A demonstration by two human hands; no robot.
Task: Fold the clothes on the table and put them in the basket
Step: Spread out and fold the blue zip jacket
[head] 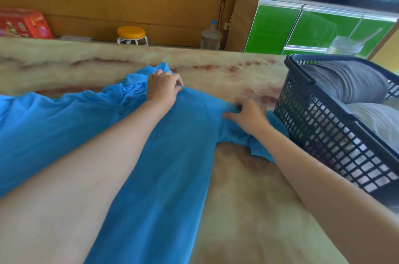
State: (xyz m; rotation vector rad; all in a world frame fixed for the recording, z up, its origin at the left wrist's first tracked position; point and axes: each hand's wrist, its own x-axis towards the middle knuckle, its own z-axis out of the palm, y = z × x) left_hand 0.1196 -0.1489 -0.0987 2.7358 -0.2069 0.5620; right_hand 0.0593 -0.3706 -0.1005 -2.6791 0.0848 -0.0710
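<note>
A thin, smooth blue shirt [172,155] lay spread across the table [248,199], whose glossy top was marbled in cream with reddish veins. The cloth was mostly flat, rumpled at the collar end and creased at the sleeve near the basket. Both bare forearms reached forward over it. The left hand [164,86] sat at the collar end, fingers curled down and pinching a bunch of fabric. The right hand [248,115] rested at the shoulder by the sleeve, thumb out to the side and fingers curled into a gathered fold. Just right of the sleeve stood a black plastic basket [323,134] with lattice walls, holding a folded grey garment [354,82] and a paler one [377,119] beside it.
</note>
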